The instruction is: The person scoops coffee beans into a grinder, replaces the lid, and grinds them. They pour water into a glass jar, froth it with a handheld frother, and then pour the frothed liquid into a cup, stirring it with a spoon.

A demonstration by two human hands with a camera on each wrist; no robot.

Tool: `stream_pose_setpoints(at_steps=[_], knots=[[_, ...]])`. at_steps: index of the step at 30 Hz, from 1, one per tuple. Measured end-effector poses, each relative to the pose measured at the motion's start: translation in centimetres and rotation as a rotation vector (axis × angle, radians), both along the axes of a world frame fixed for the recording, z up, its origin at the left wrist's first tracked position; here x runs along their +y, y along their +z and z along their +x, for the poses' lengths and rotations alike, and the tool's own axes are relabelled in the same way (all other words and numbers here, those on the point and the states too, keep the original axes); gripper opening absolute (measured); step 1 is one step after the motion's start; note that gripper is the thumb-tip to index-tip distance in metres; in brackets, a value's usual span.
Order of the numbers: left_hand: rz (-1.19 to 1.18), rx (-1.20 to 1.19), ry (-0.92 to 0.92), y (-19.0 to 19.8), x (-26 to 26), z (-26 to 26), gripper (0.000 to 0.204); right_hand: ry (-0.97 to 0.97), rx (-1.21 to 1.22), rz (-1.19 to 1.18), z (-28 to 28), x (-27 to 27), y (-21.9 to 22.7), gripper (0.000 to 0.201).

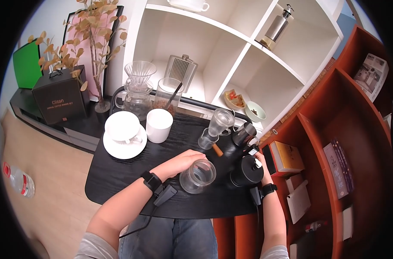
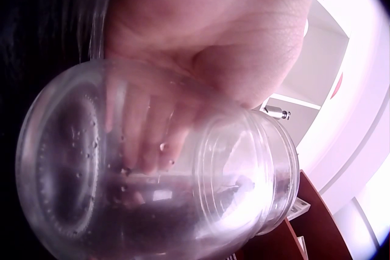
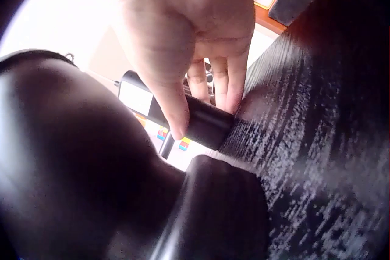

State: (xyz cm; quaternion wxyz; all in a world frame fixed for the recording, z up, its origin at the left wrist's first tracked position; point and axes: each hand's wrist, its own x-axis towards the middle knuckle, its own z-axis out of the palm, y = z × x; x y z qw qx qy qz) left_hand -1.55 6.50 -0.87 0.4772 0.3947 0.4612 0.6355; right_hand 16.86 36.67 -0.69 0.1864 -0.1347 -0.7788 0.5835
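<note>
My left hand (image 1: 183,165) rests along the far side of a clear glass jar (image 1: 197,177), which stands upright on the black table (image 1: 131,181). In the left wrist view, its fingers (image 2: 152,132) show through the jar's drop-flecked wall. My right hand (image 3: 183,28) pinches a slim black stick (image 3: 207,123) between thumb and fingers. It has a white label and a thin wire shaft, like a milk frother, and its lower end is right at the tabletop. A rounded black pot (image 1: 248,171) sits just left of that hand and fills much of the right wrist view.
Behind are a steel cup (image 1: 244,134), a glass cup (image 1: 221,122) and a small glass pot with a wooden handle (image 1: 217,150). Left stand a white cup on a saucer (image 1: 123,153), a white mug (image 1: 159,125) and a coffee dripper (image 1: 140,75). Shelves (image 1: 300,125) border the right.
</note>
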Motion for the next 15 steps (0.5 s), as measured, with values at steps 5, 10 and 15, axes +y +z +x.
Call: stream_pose_setpoints(at_steps=[5,10,15], knots=[[0.006,0.025,-0.002,0.1,0.0,0.1,0.033,0.01,-0.01,-0.074,0.0,0.6,-1.3,0.024],[-0.001,0.02,0.001,0.0,0.0,0.1,0.033,-0.003,-0.018,-0.094,0.3,-0.2,-0.9,0.025],[0.008,0.025,0.009,0.1,0.0,0.1,0.033,-0.058,-0.098,0.046,2.1,0.0,-0.3,0.045]])
